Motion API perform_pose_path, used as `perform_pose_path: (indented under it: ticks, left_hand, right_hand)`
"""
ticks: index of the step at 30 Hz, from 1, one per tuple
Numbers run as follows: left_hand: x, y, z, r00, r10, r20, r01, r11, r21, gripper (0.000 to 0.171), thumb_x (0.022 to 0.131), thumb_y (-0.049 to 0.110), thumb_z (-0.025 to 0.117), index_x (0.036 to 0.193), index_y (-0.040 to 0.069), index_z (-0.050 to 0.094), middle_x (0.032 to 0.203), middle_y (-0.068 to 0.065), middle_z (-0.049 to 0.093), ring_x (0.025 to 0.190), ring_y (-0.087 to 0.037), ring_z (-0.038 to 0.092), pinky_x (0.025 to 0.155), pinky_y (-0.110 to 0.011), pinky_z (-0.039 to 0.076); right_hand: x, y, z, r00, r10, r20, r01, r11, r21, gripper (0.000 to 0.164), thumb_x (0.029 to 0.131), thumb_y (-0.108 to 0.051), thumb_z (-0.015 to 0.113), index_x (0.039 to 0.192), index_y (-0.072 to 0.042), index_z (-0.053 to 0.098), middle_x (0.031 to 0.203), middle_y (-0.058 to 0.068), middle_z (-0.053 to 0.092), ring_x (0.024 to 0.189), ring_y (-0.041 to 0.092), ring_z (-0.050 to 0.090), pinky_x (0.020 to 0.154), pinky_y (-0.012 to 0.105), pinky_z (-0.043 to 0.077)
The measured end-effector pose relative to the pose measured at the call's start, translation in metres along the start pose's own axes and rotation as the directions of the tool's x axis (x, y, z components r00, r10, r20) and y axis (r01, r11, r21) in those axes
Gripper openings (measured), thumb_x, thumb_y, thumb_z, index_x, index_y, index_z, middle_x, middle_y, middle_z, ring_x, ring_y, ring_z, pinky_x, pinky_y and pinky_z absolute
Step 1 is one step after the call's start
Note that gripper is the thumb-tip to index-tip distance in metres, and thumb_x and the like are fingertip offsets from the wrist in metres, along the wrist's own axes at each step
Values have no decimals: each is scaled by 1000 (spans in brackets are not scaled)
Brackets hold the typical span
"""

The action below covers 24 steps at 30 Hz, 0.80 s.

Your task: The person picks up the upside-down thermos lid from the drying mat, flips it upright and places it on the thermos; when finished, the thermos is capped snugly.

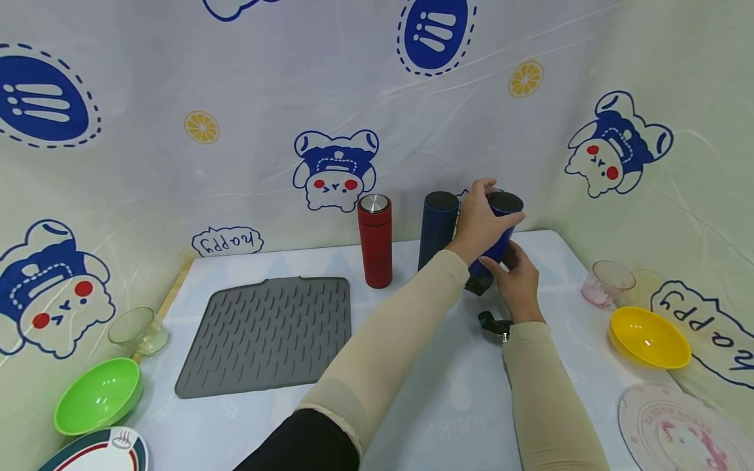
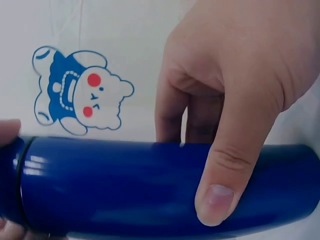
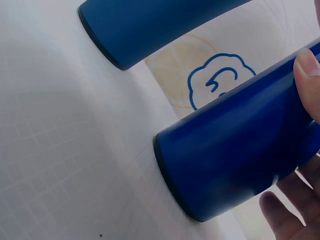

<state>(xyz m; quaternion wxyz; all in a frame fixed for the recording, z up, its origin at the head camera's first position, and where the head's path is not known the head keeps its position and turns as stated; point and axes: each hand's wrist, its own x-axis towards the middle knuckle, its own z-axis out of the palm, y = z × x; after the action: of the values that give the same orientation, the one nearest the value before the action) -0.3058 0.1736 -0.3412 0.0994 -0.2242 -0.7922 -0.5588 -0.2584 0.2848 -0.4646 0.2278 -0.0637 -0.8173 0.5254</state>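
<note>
A blue thermos with a dark lid top leans to one side between both hands, its base close to the table; contact cannot be told. My left hand grips its upper end from the left, thumb across near the lid. Lower down, my right hand holds the body, thumb on the near side. In the left wrist view, the right hand wraps the body, while fingertips of the left show at the lid end. The right wrist view gives the thermos's dark-edged base. A darker blue thermos stands upright just left.
A red thermos stands further left, behind a grey ridged mat. At the left edge are a glass, a green bowl and a plate. On the right are a pinkish glass, a yellow bowl and a pink-patterned plate.
</note>
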Motion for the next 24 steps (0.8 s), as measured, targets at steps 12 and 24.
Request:
perform_pose_path:
  ticks: [12, 24]
  left_hand:
    - [3, 0, -1, 999, -25, 26, 23, 997, 74, 86, 68, 50, 80, 138, 25, 37, 124, 11, 43, 110, -1, 39, 86, -16, 41]
    - [3, -6, -8, 995, -10, 102, 17, 998, -66, 89, 73, 29, 82, 144, 22, 29, 123, 16, 52, 107, 0, 48, 86, -15, 41]
  right_hand:
    - [0, -1, 2, 1000, -13, -1, 13, 1000, 26, 73, 78, -47, 69, 142, -23, 42, 134, 4, 50, 120, 16, 48, 97, 37, 40]
    - [-2, -1, 0, 998, -63, -15, 63, 997, 36, 67, 81, -38, 72, 140, -22, 45, 132, 5, 53, 119, 17, 50, 96, 39, 41]
